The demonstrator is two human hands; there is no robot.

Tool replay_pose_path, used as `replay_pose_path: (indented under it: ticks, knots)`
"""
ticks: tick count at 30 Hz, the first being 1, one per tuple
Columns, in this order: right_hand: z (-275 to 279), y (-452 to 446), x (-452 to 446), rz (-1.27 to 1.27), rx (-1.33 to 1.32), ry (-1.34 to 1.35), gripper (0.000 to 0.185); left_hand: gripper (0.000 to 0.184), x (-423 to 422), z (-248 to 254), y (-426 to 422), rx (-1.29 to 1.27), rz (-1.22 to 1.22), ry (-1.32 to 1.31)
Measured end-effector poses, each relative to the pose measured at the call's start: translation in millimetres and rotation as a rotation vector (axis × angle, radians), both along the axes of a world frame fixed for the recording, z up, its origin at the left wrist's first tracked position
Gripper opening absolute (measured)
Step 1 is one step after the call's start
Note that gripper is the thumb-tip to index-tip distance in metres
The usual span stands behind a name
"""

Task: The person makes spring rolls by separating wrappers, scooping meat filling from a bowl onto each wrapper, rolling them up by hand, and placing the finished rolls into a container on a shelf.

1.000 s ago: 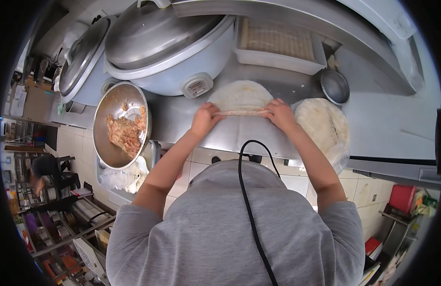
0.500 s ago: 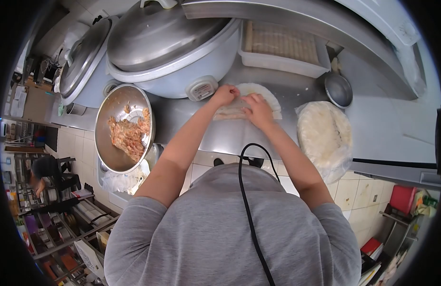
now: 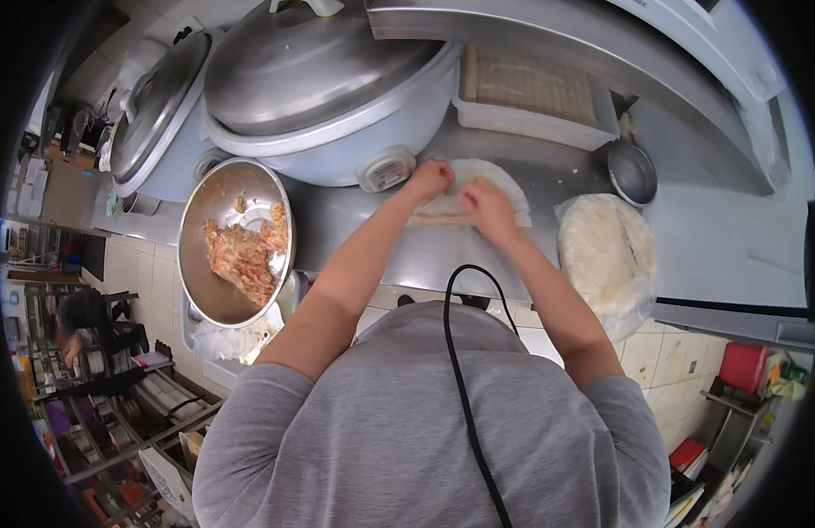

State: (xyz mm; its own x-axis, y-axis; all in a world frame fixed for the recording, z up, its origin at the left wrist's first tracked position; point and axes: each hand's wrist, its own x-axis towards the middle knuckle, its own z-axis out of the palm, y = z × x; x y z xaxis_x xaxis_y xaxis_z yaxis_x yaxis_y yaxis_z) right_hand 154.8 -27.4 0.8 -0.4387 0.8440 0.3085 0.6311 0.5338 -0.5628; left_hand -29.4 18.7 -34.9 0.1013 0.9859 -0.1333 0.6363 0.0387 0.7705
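Observation:
A thin, pale round wrapper sheet (image 3: 508, 181) lies on the steel counter, its near edge folded straight into a narrow strip. My left hand (image 3: 432, 179) is closed above the left part of the sheet, fingers curled; what they hold, if anything, is hidden. Over the sheet's middle, my right hand (image 3: 488, 209) is also closed, fingers bent inward and slightly blurred. To the right sits a stack of pale round wrappers (image 3: 601, 251) in clear plastic. On the left, a steel bowl (image 3: 196, 286) tilts toward me with minced pinkish filling (image 3: 240, 260) in it.
Behind my hands stand a large lidded cooker (image 3: 337, 141) and a second cooker (image 3: 165, 114). A white tray (image 3: 539, 123) of pale rolls sits under a metal shelf (image 3: 566, 31). Farther right is a small metal pan (image 3: 633, 174). A black cable (image 3: 460, 387) hangs over my shirt.
The view has shifted slightly, moving the counter things a little right in the frame. My right hand's fingers have drawn together from a more spread pose. My left hand stays near the sheet's left part.

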Motion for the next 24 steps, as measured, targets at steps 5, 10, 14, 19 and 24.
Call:
replay_pose_path:
  ticks: [5,10,14,19,24]
  knots:
    - [-27,-15,-17,0.257,-0.059,-0.116,0.019,0.012,2,-1,4,-0.077,-0.074,0.063]
    - [-12,-16,-19,0.322,-0.154,-0.123,0.027,0.009,4,-26,14,0.068,-0.078,0.208]
    - [-14,-15,-43,0.425,-0.104,-0.054,0.03,0.01,11,-5,13,-0.11,-0.104,0.363]
    - [-3,-25,-47,0.398,-0.277,-0.213,0.032,0.016,12,-11,20,-0.097,-0.127,0.384]
    - [5,-30,-29,0.286,-0.124,-0.217,0.031,0.023,15,5,10,-0.132,-0.095,0.352]
